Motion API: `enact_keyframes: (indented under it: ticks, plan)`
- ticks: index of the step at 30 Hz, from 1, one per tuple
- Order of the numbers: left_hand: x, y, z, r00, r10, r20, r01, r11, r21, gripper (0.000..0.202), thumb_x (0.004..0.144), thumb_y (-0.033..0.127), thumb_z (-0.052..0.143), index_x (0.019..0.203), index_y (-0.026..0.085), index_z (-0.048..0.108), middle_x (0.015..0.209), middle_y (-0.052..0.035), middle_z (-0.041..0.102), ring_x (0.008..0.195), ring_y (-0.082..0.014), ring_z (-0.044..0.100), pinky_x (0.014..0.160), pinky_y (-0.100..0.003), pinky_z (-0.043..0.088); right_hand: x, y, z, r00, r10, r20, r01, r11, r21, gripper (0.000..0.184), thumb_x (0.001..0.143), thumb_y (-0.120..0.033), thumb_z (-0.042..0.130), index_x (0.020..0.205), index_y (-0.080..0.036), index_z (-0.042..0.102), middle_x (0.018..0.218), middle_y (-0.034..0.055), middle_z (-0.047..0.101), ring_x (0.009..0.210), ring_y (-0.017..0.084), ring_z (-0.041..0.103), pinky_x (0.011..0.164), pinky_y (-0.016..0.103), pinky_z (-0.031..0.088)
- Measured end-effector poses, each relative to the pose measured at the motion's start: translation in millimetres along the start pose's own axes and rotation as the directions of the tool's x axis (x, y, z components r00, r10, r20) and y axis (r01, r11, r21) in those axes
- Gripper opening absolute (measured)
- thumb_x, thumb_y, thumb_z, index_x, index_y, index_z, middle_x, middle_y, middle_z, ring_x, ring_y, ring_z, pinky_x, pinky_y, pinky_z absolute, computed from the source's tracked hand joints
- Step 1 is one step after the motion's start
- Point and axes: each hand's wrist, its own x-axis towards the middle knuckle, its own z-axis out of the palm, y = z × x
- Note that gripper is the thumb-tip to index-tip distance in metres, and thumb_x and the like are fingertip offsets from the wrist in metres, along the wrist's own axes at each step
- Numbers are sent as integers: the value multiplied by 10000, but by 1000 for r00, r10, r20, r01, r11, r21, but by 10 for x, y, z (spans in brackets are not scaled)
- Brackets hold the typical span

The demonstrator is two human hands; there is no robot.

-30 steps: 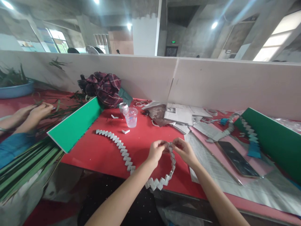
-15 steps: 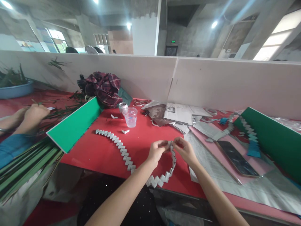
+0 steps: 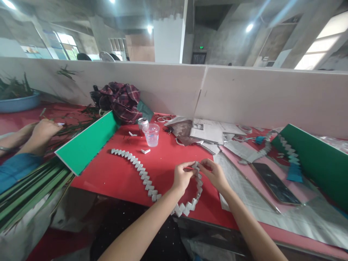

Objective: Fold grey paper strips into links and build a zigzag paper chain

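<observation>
A long zigzag chain of folded paper pieces [image 3: 146, 180] curves over the red table, passes under my left forearm and loops up to both hands. My left hand [image 3: 183, 175] pinches its end between thumb and fingers. From the other side, my right hand [image 3: 213, 174] grips the same end with its fingertips. Whether a separate piece lies between the fingertips is too small to tell. Left of the hands, a small folded paper piece [image 3: 145, 151] lies loose on the table, with another folded piece [image 3: 132, 134] behind it.
A clear plastic cup [image 3: 152, 137] and a can [image 3: 143, 124] stand beyond the chain. Green dividers [image 3: 89, 143] flank the table. A phone [image 3: 274, 183] lies on a pink folder at right, near another folded chain [image 3: 288, 149]. At left, a co-worker's hands [image 3: 45, 132] work among green leaves.
The chain's end has turned between my fingers, showing more of its flat face. Both my hands stay in nearly the same place. The co-worker's hand has shifted slightly.
</observation>
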Motion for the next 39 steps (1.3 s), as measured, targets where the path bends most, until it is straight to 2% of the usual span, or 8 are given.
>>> enact_keyframes:
  ticks: [6,11,15,21,25,31,34,39]
  plan:
    - [41,19,-70,957,271,102,-289,918,272,280,639,84,667,899,166,730,897,-75,685,826,-187,637,747,-283,516,-4,-18,-54,996,10,89,-10,1000,-2,252,818,-438,547,768,-194,586,703,8,602,659,151,532,610,259,418]
    - [21,132,-102,924,314,219,-378,841,388,269,679,58,625,904,167,725,891,-74,664,801,-172,634,759,-274,509,-7,1,-75,991,6,137,-5,1000,-3,221,823,-403,543,782,-193,598,714,10,611,667,151,529,611,259,407]
    - [5,194,-105,896,347,277,-440,777,450,251,745,88,573,935,173,714,890,-74,644,838,-173,620,737,-253,501,-7,24,-59,996,16,87,-17,1000,13,219,815,-402,557,748,-194,573,675,-3,586,643,142,521,610,261,418]
    - [2,253,-111,866,334,371,-485,740,466,306,775,94,539,1022,193,690,873,-62,609,807,-159,601,699,-237,498,-10,64,-38,1000,22,-15,-20,992,127,243,778,-421,614,734,-191,547,667,3,587,641,144,542,608,266,440]
    - [20,318,-102,870,350,347,-481,755,446,255,775,96,542,955,174,704,875,-65,630,809,-161,611,735,-260,504,-15,31,-43,997,58,-49,-44,968,248,259,751,-396,669,792,-208,496,637,-18,599,638,146,583,628,264,461]
    - [89,446,-166,938,214,273,-290,916,279,245,741,121,585,961,121,692,932,-98,681,804,-192,643,714,-300,535,-27,-96,-55,990,34,140,-92,896,434,259,760,-342,683,918,-221,518,913,41,680,910,195,642,809,311,487]
    - [97,472,-194,948,155,278,-228,940,252,250,736,120,584,962,112,690,938,-105,687,779,-193,648,697,-310,543,-33,-90,-44,988,38,147,-98,897,431,240,757,-334,686,862,-218,504,826,16,670,827,174,648,764,297,492]
    - [108,432,-207,918,268,294,-369,849,379,250,751,103,562,954,145,701,968,-100,663,856,-198,637,732,-302,533,-34,-9,-22,993,21,112,-63,921,383,259,727,-339,711,783,-203,498,724,-6,639,723,147,626,720,280,484]
